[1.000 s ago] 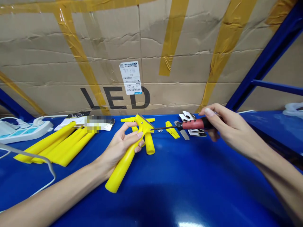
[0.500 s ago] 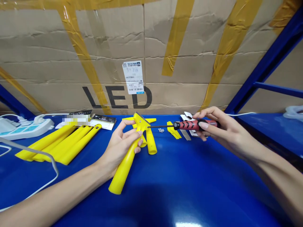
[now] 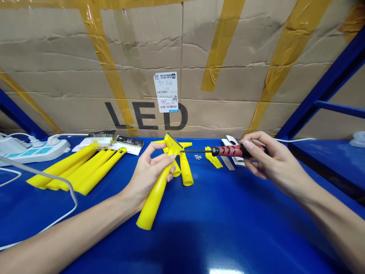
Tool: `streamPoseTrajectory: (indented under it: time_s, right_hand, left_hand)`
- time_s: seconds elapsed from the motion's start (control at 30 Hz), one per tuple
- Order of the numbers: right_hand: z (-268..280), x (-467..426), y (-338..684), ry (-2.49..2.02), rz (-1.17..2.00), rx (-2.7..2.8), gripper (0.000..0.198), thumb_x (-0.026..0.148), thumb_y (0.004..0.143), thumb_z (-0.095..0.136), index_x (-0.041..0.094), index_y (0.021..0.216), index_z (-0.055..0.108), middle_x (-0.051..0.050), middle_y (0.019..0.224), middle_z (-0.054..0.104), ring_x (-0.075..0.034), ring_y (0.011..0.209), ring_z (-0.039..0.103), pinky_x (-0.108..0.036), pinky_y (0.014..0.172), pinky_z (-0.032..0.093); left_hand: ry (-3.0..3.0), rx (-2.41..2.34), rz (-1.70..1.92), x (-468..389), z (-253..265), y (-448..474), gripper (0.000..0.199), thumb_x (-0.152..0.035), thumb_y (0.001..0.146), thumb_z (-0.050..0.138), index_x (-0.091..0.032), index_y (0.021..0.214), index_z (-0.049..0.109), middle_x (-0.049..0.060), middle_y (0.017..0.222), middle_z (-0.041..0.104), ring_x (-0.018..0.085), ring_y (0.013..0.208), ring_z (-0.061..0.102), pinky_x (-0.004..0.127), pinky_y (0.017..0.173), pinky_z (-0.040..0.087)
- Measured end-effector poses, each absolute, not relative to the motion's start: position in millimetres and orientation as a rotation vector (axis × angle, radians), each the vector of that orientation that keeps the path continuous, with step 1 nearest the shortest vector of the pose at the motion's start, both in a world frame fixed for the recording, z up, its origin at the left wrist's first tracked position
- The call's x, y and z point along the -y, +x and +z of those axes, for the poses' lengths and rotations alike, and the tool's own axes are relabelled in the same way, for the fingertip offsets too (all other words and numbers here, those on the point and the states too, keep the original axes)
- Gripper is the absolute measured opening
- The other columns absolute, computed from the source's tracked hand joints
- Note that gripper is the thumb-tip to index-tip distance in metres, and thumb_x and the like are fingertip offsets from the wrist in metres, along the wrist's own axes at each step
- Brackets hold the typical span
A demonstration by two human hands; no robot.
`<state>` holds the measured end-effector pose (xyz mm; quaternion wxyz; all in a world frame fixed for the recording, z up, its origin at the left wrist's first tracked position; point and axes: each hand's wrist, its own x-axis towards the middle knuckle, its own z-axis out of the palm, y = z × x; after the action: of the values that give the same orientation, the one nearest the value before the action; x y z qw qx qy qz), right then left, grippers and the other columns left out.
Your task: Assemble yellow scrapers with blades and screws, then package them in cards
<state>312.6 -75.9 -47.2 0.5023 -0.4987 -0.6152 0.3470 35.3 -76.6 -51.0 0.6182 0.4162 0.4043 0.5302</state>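
At the bottom of the frame a glossy blue tabletop (image 3: 185, 236) is shown; at centre, a yellow plastic scraper with a tubular handle (image 3: 152, 199) is gripped at its neck by the left hand (image 3: 146, 173), its handle slanted toward the lower left; right of centre, a red-and-black-handled screwdriver (image 3: 230, 151) is grasped by the right hand (image 3: 268, 160), its thin dark shaft pointed at the scraper's head, though contact cannot be confirmed; left of centre, long yellow plastic handles (image 3: 88, 173) are laid together; small silver screws (image 3: 197, 157) are clustered beneath the shaft; the background is filled by a brown taped cardboard box (image 3: 188, 45).
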Motion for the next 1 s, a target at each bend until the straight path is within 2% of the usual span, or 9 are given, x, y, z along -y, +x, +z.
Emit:
streamPoseTrajectory:
  time_s: [0.1, 0.2, 0.27, 0.43, 0.63, 0.8, 0.87, 0.93, 1.0]
  right_hand:
    - [-48.4, 74.3, 310.9, -1.338, 0.700, 1.466, 0.039, 0.063, 0.094, 0.055, 0.025, 0.089, 0.056, 0.005, 0.055, 0.050, -0.010, 0.037, 0.041, -0.024, 0.035, 0.030]
    - [-45.6, 75.7, 312.3, -1.184, 0.894, 1.493, 0.036, 0.057, 0.085, 0.070, 0.026, 0.099, 0.056, -0.001, 0.083, 0.066, -0.015, 0.056, 0.060, -0.029, 0.051, 0.051]
    - [-44.3, 76.5, 314.3, -1.073, 0.977, 1.551, 0.038, 0.050, 0.082, 0.076, 0.026, 0.104, 0.055, -0.002, 0.092, 0.067, -0.016, 0.067, 0.064, -0.032, 0.061, 0.055]
    - [-48.8, 74.5, 315.7, -1.330, 0.702, 1.558, 0.038, 0.061, 0.096, 0.053, 0.024, 0.090, 0.051, 0.006, 0.057, 0.051, -0.009, 0.041, 0.042, -0.023, 0.040, 0.033]
    - [-45.8, 76.5, 316.3, -1.059, 0.969, 1.593, 0.040, 0.052, 0.084, 0.074, 0.026, 0.105, 0.052, -0.001, 0.090, 0.065, -0.016, 0.067, 0.063, -0.031, 0.060, 0.054]
    - [-47.7, 74.7, 314.8, -1.280, 0.737, 1.540, 0.036, 0.061, 0.095, 0.054, 0.026, 0.091, 0.047, 0.008, 0.050, 0.044, -0.009, 0.038, 0.037, -0.023, 0.038, 0.029]
    - [-47.6, 74.3, 315.2, -1.275, 0.797, 1.498, 0.036, 0.061, 0.092, 0.058, 0.027, 0.093, 0.048, 0.006, 0.058, 0.052, -0.011, 0.041, 0.045, -0.024, 0.040, 0.035]
    - [-46.1, 74.9, 316.8, -1.150, 0.939, 1.521, 0.036, 0.054, 0.087, 0.069, 0.028, 0.102, 0.050, 0.002, 0.079, 0.063, -0.015, 0.058, 0.059, -0.028, 0.052, 0.049]
    - [-44.9, 75.7, 318.3, -1.054, 0.995, 1.589, 0.038, 0.048, 0.085, 0.073, 0.028, 0.107, 0.051, 0.001, 0.085, 0.065, -0.016, 0.067, 0.062, -0.030, 0.061, 0.052]
  left_hand:
    - [0.919, -0.939, 1.198, 76.4, -53.6, 35.5, 0.052, -0.020, 0.070, 0.087, -0.024, 0.103, 0.048, -0.004, 0.066, 0.062, 0.010, 0.048, 0.056, 0.017, 0.043, 0.043]
    - [0.915, -0.945, 1.207, 74.8, -55.4, 34.5, 0.052, -0.018, 0.070, 0.087, -0.024, 0.104, 0.048, -0.004, 0.066, 0.062, 0.010, 0.049, 0.057, 0.016, 0.043, 0.043]
    - [0.920, -0.950, 1.210, 74.0, -55.4, 34.1, 0.052, -0.018, 0.071, 0.086, -0.024, 0.104, 0.047, -0.004, 0.066, 0.062, 0.010, 0.050, 0.056, 0.016, 0.043, 0.043]
    - [0.915, -0.949, 1.162, 74.7, -54.9, 36.0, 0.048, -0.017, 0.074, 0.084, -0.024, 0.106, 0.048, -0.002, 0.069, 0.064, 0.008, 0.048, 0.055, 0.015, 0.044, 0.043]
    - [0.909, -0.927, 1.212, 72.2, -56.9, 34.1, 0.049, -0.016, 0.071, 0.085, -0.024, 0.105, 0.050, -0.002, 0.072, 0.064, 0.009, 0.053, 0.057, 0.016, 0.045, 0.045]
    - [0.915, -0.925, 1.181, 73.5, -57.4, 35.4, 0.046, -0.016, 0.074, 0.083, -0.023, 0.105, 0.050, -0.002, 0.072, 0.063, 0.010, 0.055, 0.058, 0.015, 0.045, 0.045]
    - [0.909, -0.933, 1.176, 74.1, -57.9, 35.7, 0.046, -0.015, 0.075, 0.083, -0.023, 0.106, 0.049, -0.001, 0.074, 0.064, 0.010, 0.055, 0.057, 0.015, 0.045, 0.044]
    - [0.900, -0.939, 1.182, 74.2, -58.5, 35.3, 0.046, -0.015, 0.075, 0.083, -0.023, 0.105, 0.049, 0.000, 0.076, 0.065, 0.009, 0.054, 0.057, 0.015, 0.045, 0.045]
    - [0.900, -0.934, 1.188, 74.2, -59.0, 34.8, 0.047, -0.015, 0.074, 0.083, -0.024, 0.105, 0.048, -0.001, 0.075, 0.065, 0.009, 0.054, 0.057, 0.015, 0.045, 0.045]
